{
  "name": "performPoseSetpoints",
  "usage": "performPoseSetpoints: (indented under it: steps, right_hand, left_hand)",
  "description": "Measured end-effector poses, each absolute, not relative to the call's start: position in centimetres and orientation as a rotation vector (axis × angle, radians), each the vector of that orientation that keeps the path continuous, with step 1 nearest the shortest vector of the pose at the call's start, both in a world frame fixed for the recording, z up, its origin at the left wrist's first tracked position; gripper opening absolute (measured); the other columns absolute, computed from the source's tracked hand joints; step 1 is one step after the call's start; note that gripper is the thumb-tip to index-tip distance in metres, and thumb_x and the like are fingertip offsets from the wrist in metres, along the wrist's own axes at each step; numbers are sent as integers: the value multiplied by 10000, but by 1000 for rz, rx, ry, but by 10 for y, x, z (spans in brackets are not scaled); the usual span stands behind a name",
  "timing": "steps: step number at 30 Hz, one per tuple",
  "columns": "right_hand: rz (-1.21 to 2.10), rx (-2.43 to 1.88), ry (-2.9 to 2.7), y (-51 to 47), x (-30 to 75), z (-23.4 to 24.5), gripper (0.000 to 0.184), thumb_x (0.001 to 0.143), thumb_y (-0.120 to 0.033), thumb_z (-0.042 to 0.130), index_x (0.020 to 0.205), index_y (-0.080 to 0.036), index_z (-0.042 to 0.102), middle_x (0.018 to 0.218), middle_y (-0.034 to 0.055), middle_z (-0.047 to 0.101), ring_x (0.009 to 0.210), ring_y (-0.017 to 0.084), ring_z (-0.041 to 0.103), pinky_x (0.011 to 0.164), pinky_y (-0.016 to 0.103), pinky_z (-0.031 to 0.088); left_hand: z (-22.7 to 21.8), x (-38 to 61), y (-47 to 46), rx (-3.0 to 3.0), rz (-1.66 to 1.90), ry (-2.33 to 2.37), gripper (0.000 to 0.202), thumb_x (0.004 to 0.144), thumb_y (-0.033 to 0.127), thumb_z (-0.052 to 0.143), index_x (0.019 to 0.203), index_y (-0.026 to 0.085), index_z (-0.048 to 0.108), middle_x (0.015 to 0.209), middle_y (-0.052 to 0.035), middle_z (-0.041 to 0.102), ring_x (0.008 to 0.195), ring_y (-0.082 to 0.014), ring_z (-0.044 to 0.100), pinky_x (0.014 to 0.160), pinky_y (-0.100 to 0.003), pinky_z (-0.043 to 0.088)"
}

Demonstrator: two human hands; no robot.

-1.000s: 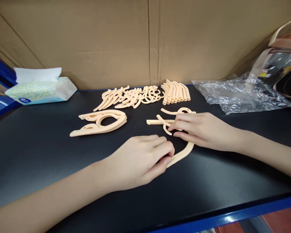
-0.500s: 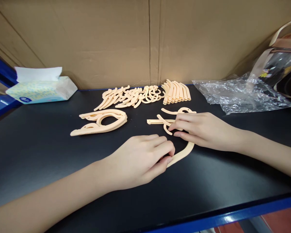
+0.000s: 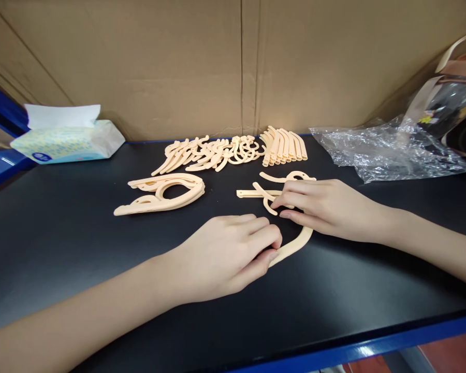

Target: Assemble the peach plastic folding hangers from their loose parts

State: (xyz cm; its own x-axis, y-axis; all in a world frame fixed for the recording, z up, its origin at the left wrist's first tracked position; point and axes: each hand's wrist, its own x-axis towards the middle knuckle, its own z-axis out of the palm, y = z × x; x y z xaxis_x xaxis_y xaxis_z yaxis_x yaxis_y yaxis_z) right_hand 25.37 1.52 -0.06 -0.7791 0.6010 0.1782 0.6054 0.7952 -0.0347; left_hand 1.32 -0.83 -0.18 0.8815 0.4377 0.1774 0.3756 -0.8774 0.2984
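Head view: I see left hand (image 3: 233,256), thumb and index pinching curved bar (image 3: 295,245) on black table (image 3: 334,300), near centre. Curved bar's far end hidden by right hand (image 3: 320,207). Right hand palm down, fingertips at hook (image 3: 260,189), thumb gap narrow; whether it grips, I cannot tell. Hook crosses straight bar (image 3: 244,194). Folded hanger (image 3: 166,204) lies left, well apart. Loose parts (image 3: 217,153) and tubes (image 3: 285,147) far centre; plastic bag (image 3: 388,147) far right.
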Motion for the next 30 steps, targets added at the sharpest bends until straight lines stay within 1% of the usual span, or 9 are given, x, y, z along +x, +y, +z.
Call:
performPoseSetpoints:
  steps: [14, 25, 30]
  right_hand:
    - [-72, -926, -2803, 15, 254, -1, 275, 1018, -314, 370, 1106, -212, 609, 973, 48, 630, 810, 156, 614, 661, 271, 438]
    - [-28, -954, -2805, 15, 254, -1, 271, 1023, -321, 369, 1105, -211, 602, 987, 42, 620, 834, 163, 608, 695, 292, 441]
    - [-61, -937, -2795, 15, 254, -1, 253, 1020, -317, 385, 1098, -208, 599, 974, 31, 621, 819, 158, 605, 678, 287, 432]
  left_hand:
    - [-2, 13, -8, 2803, 351, 611, 195, 1012, 234, 376, 940, 191, 553, 819, 13, 595, 690, -119, 542, 663, -247, 415]
    - [-2, 13, -9, 2794, 347, 609, 206, 1015, 228, 375, 940, 177, 560, 821, 10, 589, 705, -122, 531, 685, -243, 393]
    - [-2, 13, -8, 2796, 350, 607, 205, 1015, 232, 381, 945, 176, 566, 827, 8, 594, 704, -121, 529, 682, -241, 394]
